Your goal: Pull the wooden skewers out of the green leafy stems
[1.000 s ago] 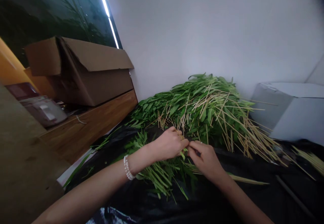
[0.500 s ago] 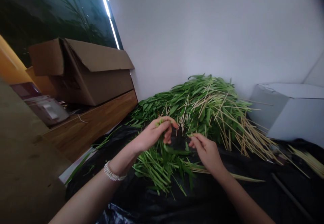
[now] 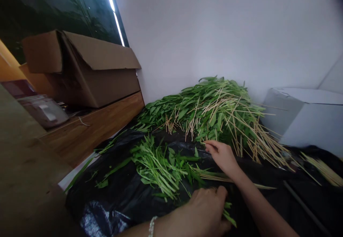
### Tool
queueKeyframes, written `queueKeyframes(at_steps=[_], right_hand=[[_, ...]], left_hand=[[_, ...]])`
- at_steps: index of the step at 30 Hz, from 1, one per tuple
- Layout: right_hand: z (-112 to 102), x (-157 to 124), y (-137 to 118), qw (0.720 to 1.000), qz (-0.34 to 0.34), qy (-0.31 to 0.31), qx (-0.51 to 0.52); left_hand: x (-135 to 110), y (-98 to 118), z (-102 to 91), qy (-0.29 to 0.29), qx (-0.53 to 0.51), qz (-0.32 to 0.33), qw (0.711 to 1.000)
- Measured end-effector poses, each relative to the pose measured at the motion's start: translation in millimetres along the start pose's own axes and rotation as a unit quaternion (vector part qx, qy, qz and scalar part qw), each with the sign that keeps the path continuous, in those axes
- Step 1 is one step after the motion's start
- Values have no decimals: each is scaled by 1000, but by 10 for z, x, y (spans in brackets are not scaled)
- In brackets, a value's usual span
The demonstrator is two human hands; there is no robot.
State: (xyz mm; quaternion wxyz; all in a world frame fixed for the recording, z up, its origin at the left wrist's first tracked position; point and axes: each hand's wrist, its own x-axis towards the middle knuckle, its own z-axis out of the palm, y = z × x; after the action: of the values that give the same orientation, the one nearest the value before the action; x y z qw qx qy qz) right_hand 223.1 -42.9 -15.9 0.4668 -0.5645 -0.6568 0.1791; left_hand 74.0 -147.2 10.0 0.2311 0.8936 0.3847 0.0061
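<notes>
My left hand (image 3: 206,206), a beaded bracelet on its wrist, is low in the middle, closed around green leafy stems (image 3: 229,216) whose ends stick out on its right. My right hand (image 3: 222,157) is above and beyond it, thumb and fingers pinched together on something small and pale at the fingertips, too small to name. Between my hands and the far heap lies a loose pile of cut green stems (image 3: 160,174) on black plastic sheeting (image 3: 115,187). A few thin pale sticks (image 3: 214,175) lie beside that pile, under my right wrist.
Against the wall rises a large heap of leafy greens (image 3: 184,103) with many thin sticks (image 3: 259,144) across it. A white box (image 3: 316,119) stands on the right. On the left, a cardboard box (image 3: 107,83) and a clear container (image 3: 44,110) sit on a wooden ledge (image 3: 112,122).
My left hand has dropped down and to the right, toward me, with green stems in it, uncovering the loose pile. My right hand stays pinched, nearly in place. The view has shifted slightly.
</notes>
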Motion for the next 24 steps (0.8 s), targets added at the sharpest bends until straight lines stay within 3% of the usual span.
queueKeyframes(at_steps=[5, 10, 14, 18, 24], right_hand=[[-154, 62, 77, 999, 12, 26, -17], [-171, 55, 44, 999, 10, 19, -23], [-125, 30, -34, 1000, 2, 2, -20], [-92, 13, -69, 1000, -2, -6, -8], [-73, 0, -58, 1000, -6, -8, 0]], left_hand=[[198, -1, 237, 60, 29, 36, 997], [127, -67, 28, 120, 6, 91, 989], [187, -417, -249, 160, 73, 6, 984], [273, -787, -328, 193, 152, -84, 966], [277, -911, -300, 197, 131, -68, 969]])
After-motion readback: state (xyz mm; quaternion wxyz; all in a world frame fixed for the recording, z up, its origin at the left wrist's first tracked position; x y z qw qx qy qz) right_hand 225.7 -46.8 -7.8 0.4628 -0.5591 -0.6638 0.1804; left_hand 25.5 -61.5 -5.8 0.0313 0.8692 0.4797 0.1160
